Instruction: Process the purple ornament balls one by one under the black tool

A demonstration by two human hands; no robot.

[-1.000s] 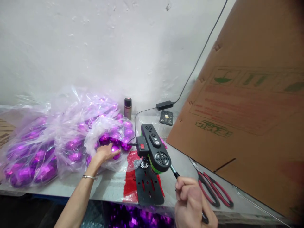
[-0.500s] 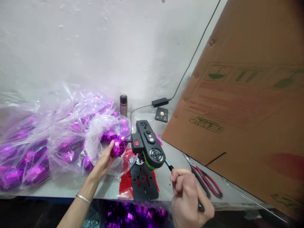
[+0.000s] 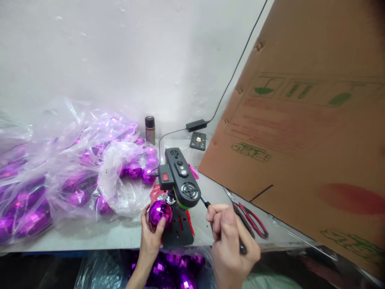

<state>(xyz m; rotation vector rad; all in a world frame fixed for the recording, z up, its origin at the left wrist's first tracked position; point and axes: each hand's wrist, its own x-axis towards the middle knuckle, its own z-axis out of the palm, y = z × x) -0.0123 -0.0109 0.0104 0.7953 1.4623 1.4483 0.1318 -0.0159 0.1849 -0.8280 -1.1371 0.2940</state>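
My left hand (image 3: 152,233) is closed around a shiny purple mirrored ball (image 3: 160,213), beside the lower end of a black machine (image 3: 183,176) with a red switch and round vents. Under the machine lies its black slotted base plate (image 3: 178,235). My right hand (image 3: 231,241) is wrapped round the black handle (image 3: 243,248) of a lever whose metal shaft runs to the machine's near end. Several more purple balls (image 3: 134,170) sit in and around clear plastic bags to the left.
Red-handled shears (image 3: 254,222) lie right of my right hand, by a large cardboard box (image 3: 294,132). A small dark-capped bottle (image 3: 150,130), a power adapter (image 3: 196,125) and a black card-like box (image 3: 197,141) are near the wall. More purple balls (image 3: 174,265) are below the table edge.
My left hand has brought a purple ball from the bag's opening rightward and toward me, to the machine's base. My right hand keeps its hold on the lever handle. The view has shifted slightly.
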